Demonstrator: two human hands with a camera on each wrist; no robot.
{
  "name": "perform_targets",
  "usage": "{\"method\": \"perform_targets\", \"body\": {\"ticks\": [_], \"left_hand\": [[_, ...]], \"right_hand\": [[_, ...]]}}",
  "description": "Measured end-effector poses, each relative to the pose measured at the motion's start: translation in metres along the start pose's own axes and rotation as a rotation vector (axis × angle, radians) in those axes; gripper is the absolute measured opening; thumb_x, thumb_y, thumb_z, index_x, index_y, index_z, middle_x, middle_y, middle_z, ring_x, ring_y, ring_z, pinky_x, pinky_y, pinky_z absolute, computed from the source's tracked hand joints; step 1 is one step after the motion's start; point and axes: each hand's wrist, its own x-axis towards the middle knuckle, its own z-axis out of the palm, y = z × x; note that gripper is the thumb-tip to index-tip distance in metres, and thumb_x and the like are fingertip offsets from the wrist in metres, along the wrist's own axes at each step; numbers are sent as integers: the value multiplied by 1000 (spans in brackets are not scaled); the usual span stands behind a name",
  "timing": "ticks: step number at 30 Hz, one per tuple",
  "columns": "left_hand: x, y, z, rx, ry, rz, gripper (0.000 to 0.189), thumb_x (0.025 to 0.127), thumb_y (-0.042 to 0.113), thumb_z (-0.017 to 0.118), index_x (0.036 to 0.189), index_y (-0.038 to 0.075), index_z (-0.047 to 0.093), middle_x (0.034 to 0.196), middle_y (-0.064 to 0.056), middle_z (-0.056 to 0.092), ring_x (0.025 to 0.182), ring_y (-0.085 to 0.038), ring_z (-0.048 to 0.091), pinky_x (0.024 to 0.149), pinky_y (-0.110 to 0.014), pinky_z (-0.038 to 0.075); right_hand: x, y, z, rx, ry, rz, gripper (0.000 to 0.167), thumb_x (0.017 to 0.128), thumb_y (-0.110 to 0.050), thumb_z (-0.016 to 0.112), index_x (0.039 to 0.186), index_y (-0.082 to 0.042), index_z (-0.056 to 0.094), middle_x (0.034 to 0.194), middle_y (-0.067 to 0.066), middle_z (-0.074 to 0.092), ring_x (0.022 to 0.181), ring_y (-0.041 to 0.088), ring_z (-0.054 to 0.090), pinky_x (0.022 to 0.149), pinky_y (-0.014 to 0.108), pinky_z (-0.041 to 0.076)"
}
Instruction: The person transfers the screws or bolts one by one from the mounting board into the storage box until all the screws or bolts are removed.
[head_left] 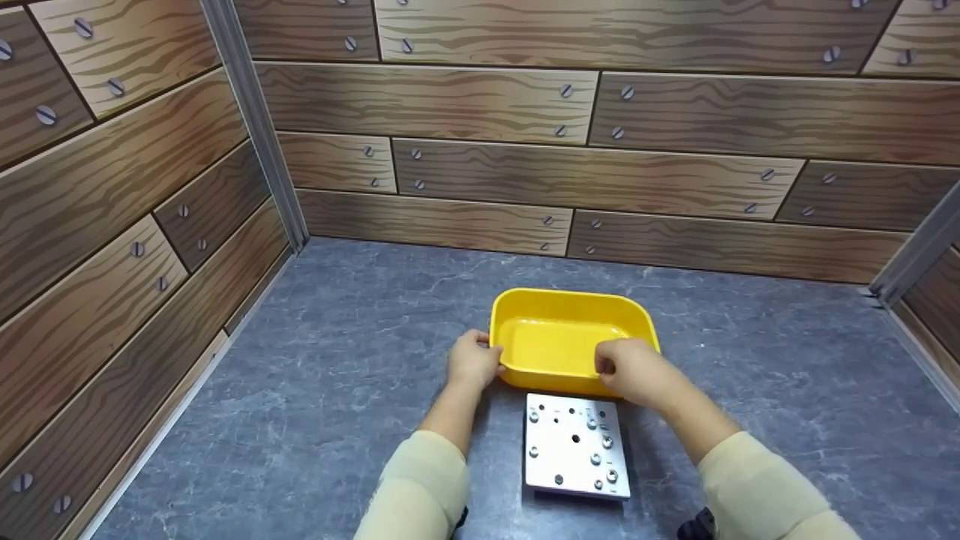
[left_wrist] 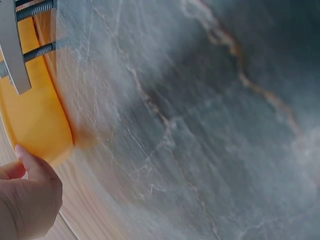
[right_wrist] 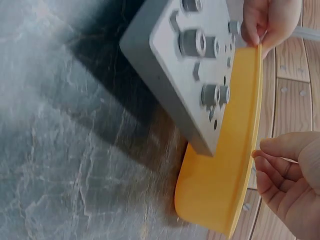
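Apparently work is partway: the metal plate (head_left: 551,457) just near of the yellow tray (head_left: 555,349) has bolts (head_left: 612,475) beside bare holes (head_left: 575,439), the left hand (head_left: 474,364) pinches the tray's left side, and the right hand (head_left: 637,371) curls narrowly at its right, contents unclear.

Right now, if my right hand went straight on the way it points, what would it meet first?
Probably the yellow, rounded-rectangular plastic tray: in the head view, your right hand points across it, though the depth between them is unclear.

Left hand (head_left: 474,364) pinching; right hand (head_left: 637,373), fingers (right_wrist: 270,192) curled.
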Motion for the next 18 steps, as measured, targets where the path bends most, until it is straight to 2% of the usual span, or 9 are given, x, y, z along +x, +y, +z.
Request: {"method": "perform_targets", "body": {"ticks": [4,11,18], "left_hand": [[0,0,0,-2,4,3,20,86,8,60,105,2,59,88,-9,60,65,-14,62,56,-21,53],[-1,0,0,-3,12,15,18,86,7,60,103,2,59,89,-9,60,64,-14,62,55,-20,53],[0,0,1,-8,14,13,19,86,7,59,104,1,59,89,-9,60,66,-15,62,55,-20,53]], "right_hand": [[-6,-5,1,10,-24,-48,16,75,-2,65,68,-14,56,62,-4,51,60,14,46,54,27,41],[-16,-11,1,60,-122,-33,17,73,-1,66,68,-14,57,62,-4,52,60,13,48,52,26,43],[-27,-7,2,53,-184,-176,16,72,-1,66,65,-13,58,61,-8,51,58,10,46,51,24,42]]}}
